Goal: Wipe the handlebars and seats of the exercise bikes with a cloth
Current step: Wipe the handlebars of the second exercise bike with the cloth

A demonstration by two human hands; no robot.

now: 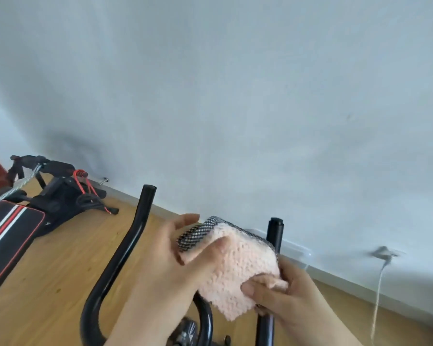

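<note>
1. Both hands are on the pink cloth (238, 268). The left hand (165, 268) pinches its mesh-backed edge, and the right hand (295, 293) grips the lower corner.
2. The cloth is held up between the bike's two black handlebar ends, the left bar (128, 245) and the right bar (275, 233). I cannot tell if it touches the right one.
3. It looks to me like readying the cloth, not wiping.
4. No seat is in view, so seats and any other bikes seem left to do.
5. A padded bench (8, 231) lies on the wooden floor (48, 283) nearby.
</note>
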